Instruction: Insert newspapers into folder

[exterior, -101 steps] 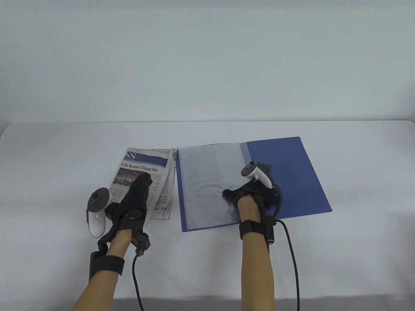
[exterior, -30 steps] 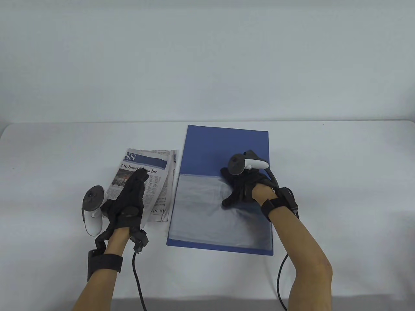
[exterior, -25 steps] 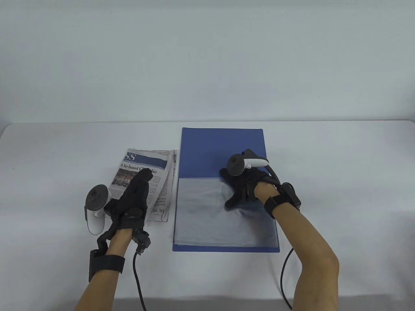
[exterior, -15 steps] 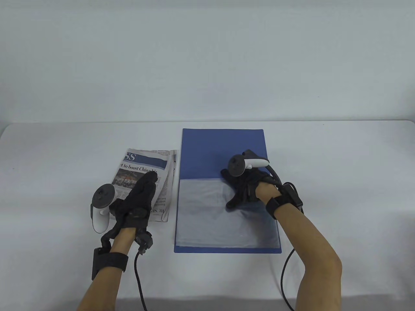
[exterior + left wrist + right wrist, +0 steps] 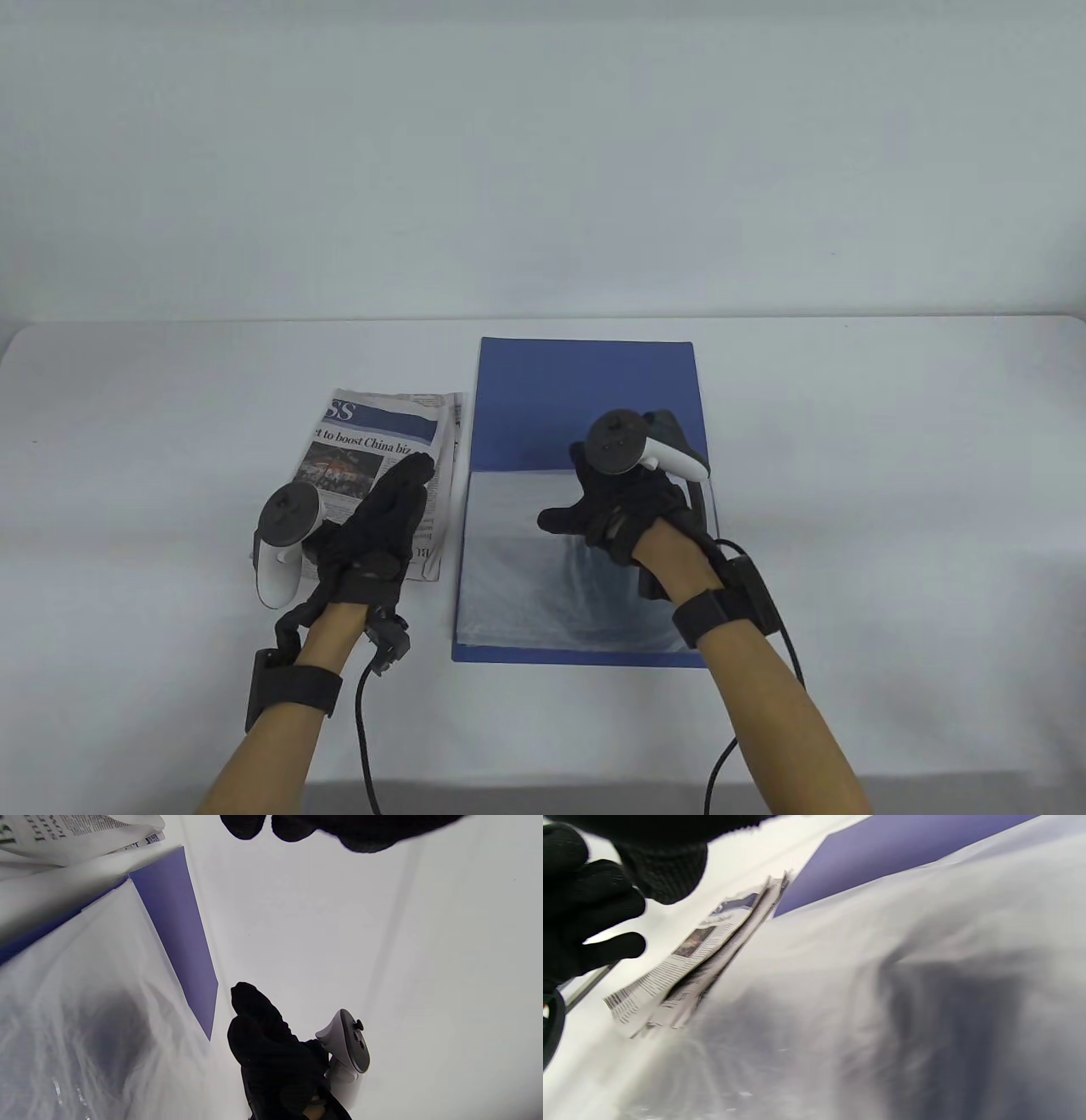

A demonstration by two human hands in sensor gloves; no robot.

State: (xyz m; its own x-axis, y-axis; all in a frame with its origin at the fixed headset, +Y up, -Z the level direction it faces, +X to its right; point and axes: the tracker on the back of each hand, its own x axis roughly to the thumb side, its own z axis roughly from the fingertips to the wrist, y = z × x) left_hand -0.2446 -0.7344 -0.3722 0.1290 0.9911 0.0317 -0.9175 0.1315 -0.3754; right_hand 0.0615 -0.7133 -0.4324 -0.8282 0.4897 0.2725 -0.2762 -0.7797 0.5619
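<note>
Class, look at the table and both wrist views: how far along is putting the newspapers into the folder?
Done: the blue folder lies open, its clear sleeves exposed. In hand: the right hand is over the sleeves; the left hand is over the newspapers. Left: the papers lie beside the folder, none inserted.

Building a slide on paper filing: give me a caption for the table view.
Left hand rests on folded newspaper; right hand over the open blue folder.
</note>
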